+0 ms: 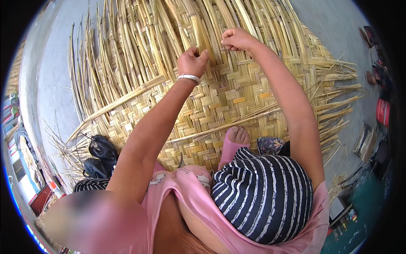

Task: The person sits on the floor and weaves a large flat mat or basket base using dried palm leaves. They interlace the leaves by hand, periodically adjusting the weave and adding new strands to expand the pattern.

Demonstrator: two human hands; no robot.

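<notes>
Observed from where I stand: smooth grey floor (57, 63), pale light; red object (383, 112) far right.

At 12 o'clock a narrow gap is lying between the left hand (192, 63) and the right hand (238, 39), but unwoven strips (199, 31) are running through it. Over the flat woven mat (230, 99) a hand is finding room — only thin loose strips (249, 115) are crossing there. At 10 o'clock a long bundle (122, 100) is lying aslant. At 5 o'clock the striped knee (264, 197) is blocking; around 9 o'clock, the left forearm (150, 122).
</notes>
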